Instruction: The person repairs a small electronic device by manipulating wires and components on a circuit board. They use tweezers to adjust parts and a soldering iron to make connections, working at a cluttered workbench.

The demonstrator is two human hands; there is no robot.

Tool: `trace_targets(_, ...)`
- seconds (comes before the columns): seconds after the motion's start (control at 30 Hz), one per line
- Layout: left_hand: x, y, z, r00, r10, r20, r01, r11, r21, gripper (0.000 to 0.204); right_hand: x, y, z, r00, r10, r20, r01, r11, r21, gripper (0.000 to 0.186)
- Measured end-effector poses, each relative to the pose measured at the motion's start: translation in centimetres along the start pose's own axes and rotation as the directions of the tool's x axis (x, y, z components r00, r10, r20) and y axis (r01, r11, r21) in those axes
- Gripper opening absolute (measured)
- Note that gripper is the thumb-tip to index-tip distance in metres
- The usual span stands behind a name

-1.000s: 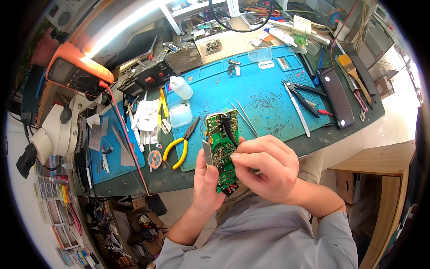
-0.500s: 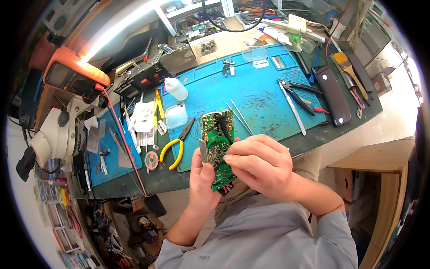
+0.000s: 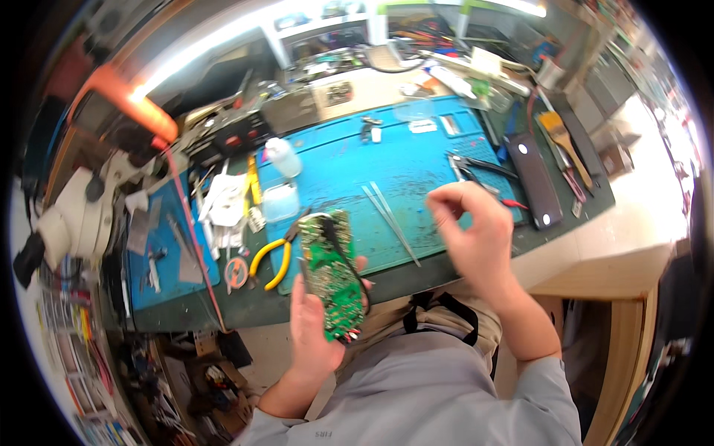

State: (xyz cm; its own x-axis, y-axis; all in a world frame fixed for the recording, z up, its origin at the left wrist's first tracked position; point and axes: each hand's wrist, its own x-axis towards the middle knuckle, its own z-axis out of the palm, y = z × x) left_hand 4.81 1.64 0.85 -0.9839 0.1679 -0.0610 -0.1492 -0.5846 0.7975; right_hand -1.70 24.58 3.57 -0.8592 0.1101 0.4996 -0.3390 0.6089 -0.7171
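My left hand [image 3: 316, 327] holds a long green circuit board [image 3: 332, 275] upright over the near edge of the blue work mat [image 3: 387, 163]. A black wire runs along the board's upper part. My right hand [image 3: 472, 227] is raised to the right of the board, apart from it, fingers curled with thumb and forefinger pinched; I cannot tell whether anything small is between them. A pair of metal tweezers [image 3: 392, 215] lies on the mat between the board and my right hand.
Yellow-handled pliers [image 3: 271, 260] lie left of the board. Two clear plastic bottles [image 3: 282, 178] stand at the mat's left. Black cutters [image 3: 476, 167], a dark flat device [image 3: 534, 182] and a brush [image 3: 565, 141] are at the right. A white microscope [image 3: 71, 215] stands far left.
My right hand has lifted off the circuit board and moved right and up. My left hand still holds the board, now fully exposed.
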Motion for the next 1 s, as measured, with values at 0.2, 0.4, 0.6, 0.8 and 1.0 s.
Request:
trace_targets(0.2,-2.4,-1.1,-2.1,0.985,-0.106,0.139,0.121,0.987,-0.107,0.080,1.9,3.3,0.0,0.975,-0.212,0.073,0.215,0.797,-0.565,0.017)
trace_targets(0.4,-4.3,0.2,-3.7,0.987,-0.087,0.133,0.107,0.983,-0.151,0.090,3.1,-1.7,0.9,0.982,-0.156,0.104,0.184,0.916,-0.356,0.015)
trace_targets(0.6,-5.4,0.4,-5.9,0.996,0.058,0.074,-0.039,0.971,-0.236,0.083,5.0,-8.7,7.0,0.800,-0.514,0.308,0.527,0.848,0.045,0.035)
trace_targets(0.8,-7.9,1.3,-8.7,0.975,0.201,-0.100,-0.219,0.948,-0.230,0.083,7.8,-18.0,26.3,0.369,-0.668,0.647,0.867,0.499,0.020,0.031)
trace_targets(1.0,-9.4,3.5,-9.5,0.961,0.189,-0.202,-0.236,0.941,-0.241,0.079,6.9,-18.6,35.9,0.606,-0.427,0.671,0.697,0.691,-0.191,0.029)
